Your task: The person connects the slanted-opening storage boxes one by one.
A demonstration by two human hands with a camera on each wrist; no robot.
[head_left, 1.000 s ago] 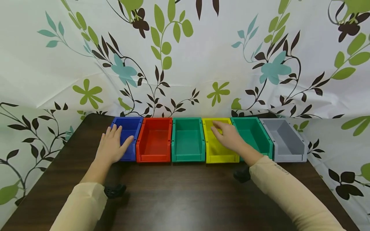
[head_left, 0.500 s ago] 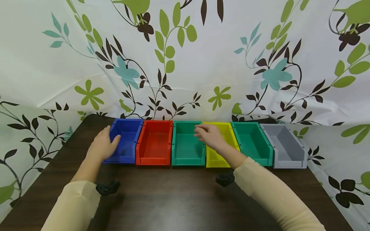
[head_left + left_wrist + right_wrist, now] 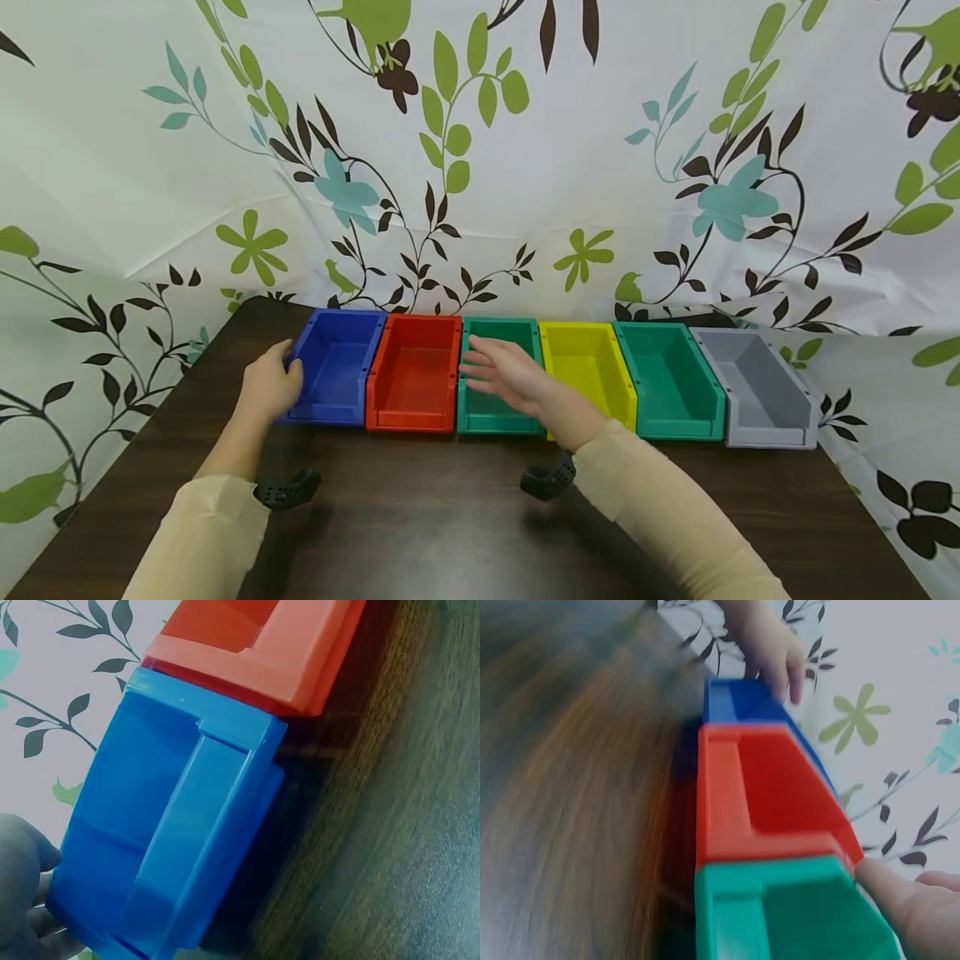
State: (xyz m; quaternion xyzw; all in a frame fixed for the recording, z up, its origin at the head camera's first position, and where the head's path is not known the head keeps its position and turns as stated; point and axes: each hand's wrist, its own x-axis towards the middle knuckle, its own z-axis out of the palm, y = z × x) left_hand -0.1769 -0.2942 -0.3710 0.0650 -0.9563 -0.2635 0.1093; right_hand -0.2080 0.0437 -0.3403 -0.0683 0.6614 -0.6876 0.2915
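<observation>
My left hand (image 3: 272, 382) is at the left wall of the blue bin (image 3: 333, 392), thumb over the rim and fingers curled at the outer side. In the left wrist view its thumb and fingertips sit right against the end of the blue bin (image 3: 202, 817). My right hand (image 3: 510, 375) hovers over the left green bin (image 3: 498, 423), fingers loosely extended, holding nothing. The red bin (image 3: 412, 417) stands between blue and green. In the right wrist view, the right hand's fingers (image 3: 892, 889) overlap the corner where the red bin (image 3: 724, 795) meets the green bin (image 3: 735, 922).
To the right, a yellow bin (image 3: 588, 367), a second green bin (image 3: 682, 427) and a grey bin (image 3: 772, 435) continue the row. All the bins stand side by side on a dark wooden table (image 3: 420, 517). A patterned cloth (image 3: 570, 150) hangs behind.
My left hand has shifted from above the blue bin to its left wall, and its fingers have curled. The right hand has moved left from the yellow bin to the left green bin.
</observation>
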